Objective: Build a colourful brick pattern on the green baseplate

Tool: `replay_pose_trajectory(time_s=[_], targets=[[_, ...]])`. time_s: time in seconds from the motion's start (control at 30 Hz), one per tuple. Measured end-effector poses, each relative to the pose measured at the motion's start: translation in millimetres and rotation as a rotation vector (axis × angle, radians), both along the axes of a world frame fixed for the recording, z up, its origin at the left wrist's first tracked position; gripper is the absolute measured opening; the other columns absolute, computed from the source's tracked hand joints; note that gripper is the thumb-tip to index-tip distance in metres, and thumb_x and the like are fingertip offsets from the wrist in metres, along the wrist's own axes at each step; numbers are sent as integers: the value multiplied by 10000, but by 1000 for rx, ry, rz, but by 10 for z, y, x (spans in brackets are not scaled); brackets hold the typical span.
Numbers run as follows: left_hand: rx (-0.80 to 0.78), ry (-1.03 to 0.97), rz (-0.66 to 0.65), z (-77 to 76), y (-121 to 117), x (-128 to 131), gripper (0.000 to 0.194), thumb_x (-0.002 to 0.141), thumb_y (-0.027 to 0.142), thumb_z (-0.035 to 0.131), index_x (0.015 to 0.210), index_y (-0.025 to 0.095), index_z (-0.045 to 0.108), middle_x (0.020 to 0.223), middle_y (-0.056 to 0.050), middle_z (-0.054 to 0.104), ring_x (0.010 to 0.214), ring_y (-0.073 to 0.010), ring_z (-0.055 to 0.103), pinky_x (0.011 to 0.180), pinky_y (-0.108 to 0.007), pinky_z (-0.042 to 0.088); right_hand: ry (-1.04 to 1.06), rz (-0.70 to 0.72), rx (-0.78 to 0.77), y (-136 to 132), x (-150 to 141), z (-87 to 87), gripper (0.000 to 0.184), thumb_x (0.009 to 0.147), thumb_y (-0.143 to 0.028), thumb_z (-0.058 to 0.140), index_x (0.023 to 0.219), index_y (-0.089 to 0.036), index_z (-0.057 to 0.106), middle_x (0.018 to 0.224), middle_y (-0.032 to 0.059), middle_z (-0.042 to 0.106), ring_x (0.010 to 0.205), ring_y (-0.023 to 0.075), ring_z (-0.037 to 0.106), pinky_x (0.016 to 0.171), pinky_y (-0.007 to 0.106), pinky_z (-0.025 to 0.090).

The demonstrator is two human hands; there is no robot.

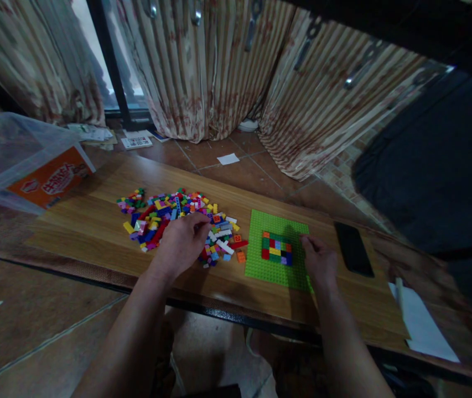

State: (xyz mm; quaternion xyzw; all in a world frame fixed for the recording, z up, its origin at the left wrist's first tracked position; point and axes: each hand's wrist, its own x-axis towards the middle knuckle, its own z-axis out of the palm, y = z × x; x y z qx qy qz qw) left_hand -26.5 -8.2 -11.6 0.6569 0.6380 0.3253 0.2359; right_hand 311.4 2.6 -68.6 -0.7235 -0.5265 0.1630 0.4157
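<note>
My left hand [183, 240] is over the pile of loose toy bricks [159, 207], its thumb and forefinger pinched together. What sits between those fingertips, if anything, is too small to make out. On the right, my right hand [321, 260] hovers at the right side of the green baseplate [256, 265], fingers closed in a pinch whose contents I cannot see. A rectangular patch of bricks [276, 251] in red, green, yellow, blue, white and orange is fixed near the plate's middle. An orange brick [241, 256] lies just left of the plate.
A black phone [354, 249] lies on the wooden table [219, 293], right of the plate. White paper [426, 326] is at the right end. A clear plastic bin [15, 149] with an orange label stands at the left. Curtains [202, 72] hang behind the table.
</note>
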Motion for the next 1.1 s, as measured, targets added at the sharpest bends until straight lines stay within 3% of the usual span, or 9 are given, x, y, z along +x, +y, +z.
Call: replay_pose_trajectory(time_s=[0.2,0.57,0.77,0.93,1.1], targets=[[-23,12,24,19,8,0,294,858,372,504,975,207,717,823,-39,742,749,-198,675,684,-278,500,-173,88,-18,13,-155,28,415,792,-527,568,881,-170,761,895,119,735,806,250,656,781,397,509],[-14,21,29,46,10,-18,302,863,375,511,981,191,720,841,-48,746,745,-196,675,683,-272,492,-225,81,-32,27,-188,40,355,801,-451,544,840,-160,745,872,129,722,791,258,655,765,401,502],[-7,7,40,74,3,-21,277,865,336,512,948,178,724,858,-51,746,746,-192,671,702,-276,492,-182,9,164,-77,-448,182,344,868,-423,511,931,-157,720,944,133,728,851,253,661,812,395,504],[-9,2,15,65,-12,-34,262,870,327,517,951,181,720,854,-42,743,718,-179,661,682,-266,483,15,230,171,-305,-877,250,292,896,-429,539,980,-210,712,976,77,741,881,221,671,814,369,519],[-8,12,26,55,-21,-41,251,874,291,513,960,175,718,874,-48,744,736,-177,665,680,-257,480,-107,526,152,-454,-1173,247,160,905,-315,578,961,-250,712,932,25,747,864,191,673,828,362,496]])
